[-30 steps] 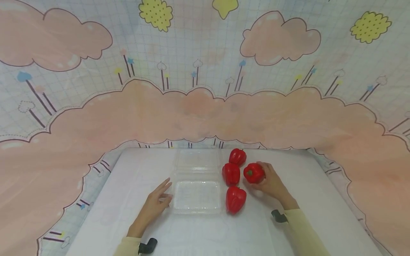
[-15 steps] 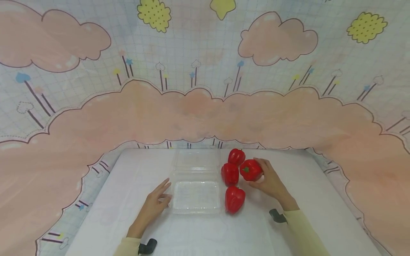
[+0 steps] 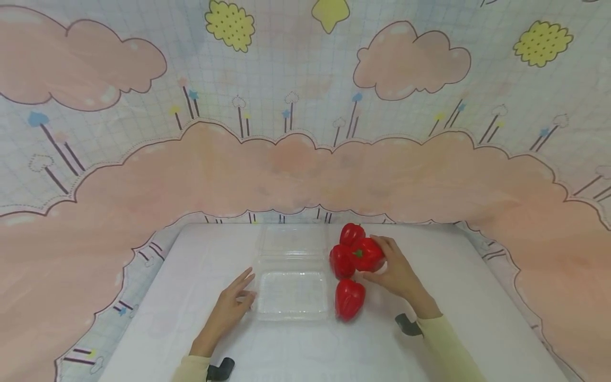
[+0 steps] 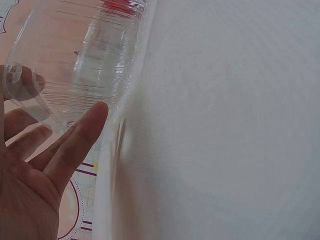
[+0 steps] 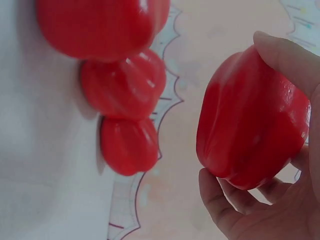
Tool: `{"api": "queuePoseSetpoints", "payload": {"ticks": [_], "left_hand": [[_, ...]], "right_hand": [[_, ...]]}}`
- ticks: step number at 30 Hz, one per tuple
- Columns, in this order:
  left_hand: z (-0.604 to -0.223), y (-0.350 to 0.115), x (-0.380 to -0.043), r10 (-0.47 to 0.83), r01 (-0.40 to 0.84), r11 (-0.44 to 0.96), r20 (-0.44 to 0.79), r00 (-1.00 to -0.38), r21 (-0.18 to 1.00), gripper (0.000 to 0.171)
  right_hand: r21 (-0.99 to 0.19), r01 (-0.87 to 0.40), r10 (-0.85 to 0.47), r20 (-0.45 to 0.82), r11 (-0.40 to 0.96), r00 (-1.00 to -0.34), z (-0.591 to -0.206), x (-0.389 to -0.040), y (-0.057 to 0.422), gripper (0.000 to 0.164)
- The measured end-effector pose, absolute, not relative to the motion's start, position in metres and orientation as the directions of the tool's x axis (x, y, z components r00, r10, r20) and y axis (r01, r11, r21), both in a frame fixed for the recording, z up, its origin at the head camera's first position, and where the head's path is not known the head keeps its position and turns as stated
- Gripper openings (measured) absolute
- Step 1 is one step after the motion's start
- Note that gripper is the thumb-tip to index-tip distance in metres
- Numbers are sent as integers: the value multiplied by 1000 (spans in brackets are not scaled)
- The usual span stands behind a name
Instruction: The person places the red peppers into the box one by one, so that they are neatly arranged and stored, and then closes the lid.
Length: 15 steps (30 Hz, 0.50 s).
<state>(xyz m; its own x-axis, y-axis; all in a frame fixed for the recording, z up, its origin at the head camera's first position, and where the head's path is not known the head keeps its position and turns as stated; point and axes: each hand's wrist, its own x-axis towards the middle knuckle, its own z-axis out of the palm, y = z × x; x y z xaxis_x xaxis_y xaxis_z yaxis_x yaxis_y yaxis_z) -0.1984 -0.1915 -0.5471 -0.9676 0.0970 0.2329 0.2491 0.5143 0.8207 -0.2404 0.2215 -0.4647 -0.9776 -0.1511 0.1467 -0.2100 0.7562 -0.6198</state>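
My right hand (image 3: pixel 398 273) holds a red bell pepper (image 3: pixel 368 254) with a green stem. In the right wrist view, thumb and fingers grip that pepper (image 5: pixel 250 120) from both sides, raised above the table. In the head view it overlaps two other red peppers, a middle one (image 3: pixel 341 261) and a far one (image 3: pixel 352 233). A nearer pepper (image 3: pixel 349 300) lies in front. My left hand (image 3: pixel 229 307) touches the left edge of a clear plastic clamshell box (image 3: pixel 292 317) with fairly straight fingers. Through the plastic (image 4: pixel 55 50) a fingertip shows in the left wrist view.
The box's lid half (image 3: pixel 293 241) lies open toward the back of the white-covered table (image 3: pixel 191 254). A printed cloth (image 3: pixel 305 175) with clouds hangs behind and around the table. Each wrist wears a small black camera mount (image 3: pixel 220 369).
My right hand has moved left and slightly back with the bell pepper, which now overlaps the other two in the head view. My left hand has stayed at the box's edge.
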Motion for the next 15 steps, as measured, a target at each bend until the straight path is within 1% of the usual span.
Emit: {"api": "queuePoseSetpoints", "payload": {"ticks": [8, 15], "left_hand": [[-548, -192, -196, 92, 216, 516, 198, -976, 829, 51], [-545, -193, -195, 91, 216, 526, 197, -976, 823, 51]], "right_hand": [[-691, -191, -144, 127, 697, -981, -461, -231, 206, 100], [-706, -201, -147, 138, 680, -980, -458, -228, 192, 97]]}}
